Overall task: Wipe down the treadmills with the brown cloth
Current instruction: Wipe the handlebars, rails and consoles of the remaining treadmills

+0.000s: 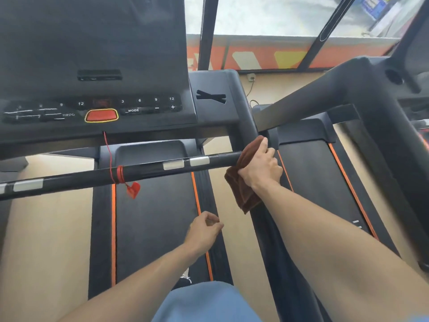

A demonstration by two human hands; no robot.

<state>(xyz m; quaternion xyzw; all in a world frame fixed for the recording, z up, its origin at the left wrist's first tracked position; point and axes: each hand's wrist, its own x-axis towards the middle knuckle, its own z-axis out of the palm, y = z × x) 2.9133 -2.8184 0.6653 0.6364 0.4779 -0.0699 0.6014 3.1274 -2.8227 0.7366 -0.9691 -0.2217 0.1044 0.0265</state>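
Observation:
I stand on a black treadmill whose belt (153,219) has orange edge stripes. Its console (97,105) with a red stop button fills the upper left. A black crossbar (144,168) with silver sensor plates runs across the middle. My right hand (261,169) grips the brown cloth (243,194) around the right end of that bar, where it meets the side handrail; the cloth's lower part hangs down. My left hand (204,231) hovers over the belt's right edge, fingers loosely curled, holding nothing.
A red safety cord with its clip (132,189) is wound round the crossbar. A second treadmill (311,173) stands to the right, its grey upright (301,98) slanting above my right hand. Windows and an orange wall band lie ahead.

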